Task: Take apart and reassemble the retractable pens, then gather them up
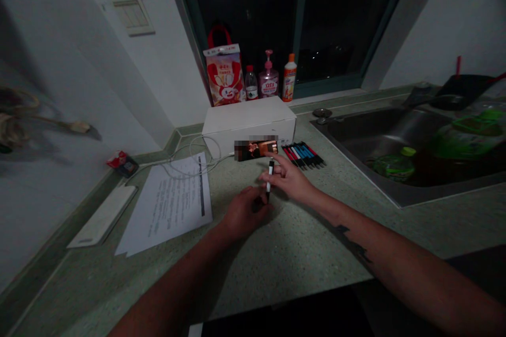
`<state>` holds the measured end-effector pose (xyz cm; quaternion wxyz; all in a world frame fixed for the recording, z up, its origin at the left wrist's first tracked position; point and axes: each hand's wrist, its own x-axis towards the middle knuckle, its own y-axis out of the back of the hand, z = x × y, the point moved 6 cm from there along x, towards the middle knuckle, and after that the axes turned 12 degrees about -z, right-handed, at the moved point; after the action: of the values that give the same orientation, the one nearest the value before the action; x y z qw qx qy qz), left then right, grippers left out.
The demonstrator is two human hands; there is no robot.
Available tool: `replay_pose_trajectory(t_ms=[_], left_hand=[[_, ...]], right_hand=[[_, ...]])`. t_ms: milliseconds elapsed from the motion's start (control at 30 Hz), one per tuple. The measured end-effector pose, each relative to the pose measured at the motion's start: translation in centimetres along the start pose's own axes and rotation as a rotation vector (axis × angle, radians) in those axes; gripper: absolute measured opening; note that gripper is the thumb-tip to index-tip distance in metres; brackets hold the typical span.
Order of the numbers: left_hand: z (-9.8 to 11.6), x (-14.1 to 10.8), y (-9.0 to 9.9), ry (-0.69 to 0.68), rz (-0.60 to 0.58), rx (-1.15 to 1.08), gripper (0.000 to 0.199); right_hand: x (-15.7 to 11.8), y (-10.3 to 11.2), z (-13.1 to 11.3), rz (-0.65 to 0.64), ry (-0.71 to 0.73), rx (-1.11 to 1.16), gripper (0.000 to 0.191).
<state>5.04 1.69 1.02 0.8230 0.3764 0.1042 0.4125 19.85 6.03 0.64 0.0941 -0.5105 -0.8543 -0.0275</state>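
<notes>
Right hand (288,179) pinches a light, stiff-looking pen (270,179) at its barrel; left hand (245,214) curls loosely beside the tip.

A white cardboard box (249,118) sits on a speckled green countertop (300,253) below a dark window (245,10), before a clear water bottle (251,84), a pink pump bottle (269,78) and an orange-capped bottle (290,79); a stainless steel sink (367,137) lies rightward.

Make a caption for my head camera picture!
Right hand pinches a black-and-white pen near the left hand over a speckled green counter beside a row of pens.
</notes>
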Motion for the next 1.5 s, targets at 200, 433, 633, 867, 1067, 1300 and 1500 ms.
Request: replay_pose_trajectory(t_ms=[200,433,633,867,1067,1300,1500], left_hand=[[-0.6,0.1,0.7,-0.015,0.053,-0.049,0.017],[-1.1,0.0,0.3,-0.001,0.015,-0.015,0.029],[-1.0,0.0,0.2,-0.008,-0.002,0.029,0.027],[-0.4,0.0,0.4,-0.065,0.006,0.065,0.021],[-0.2,0.0,0.6,-0.074,0.029,0.098,0.021],[-0.5,-0.3,1.6,-0.012,0.13,0.112,0.02],[-0.6,-0.4,1.8,0.011,0.176,0.143,0.021]], right_hand=[[0.2,2.5,0.4,0.14,-0.024,-0.287,0.044],[-1.5,11.6,-2.1,0.609,-0.347,-1.17,0.056],[-1.4,12.1,-1.2,0.546,-0.591,-1.39,0.046],[-0.9,10.5,0.0,0.552,-0.657,-1.411,0.093],[-1.1,10.9,0.7,0.477,-0.738,-1.427,0.06],[-2.5,10.1,-0.9,0.542,-0.724,-1.441,0.049],[-3.2,9.1,-2.6,0.549,-0.733,-1.444,0.042]])
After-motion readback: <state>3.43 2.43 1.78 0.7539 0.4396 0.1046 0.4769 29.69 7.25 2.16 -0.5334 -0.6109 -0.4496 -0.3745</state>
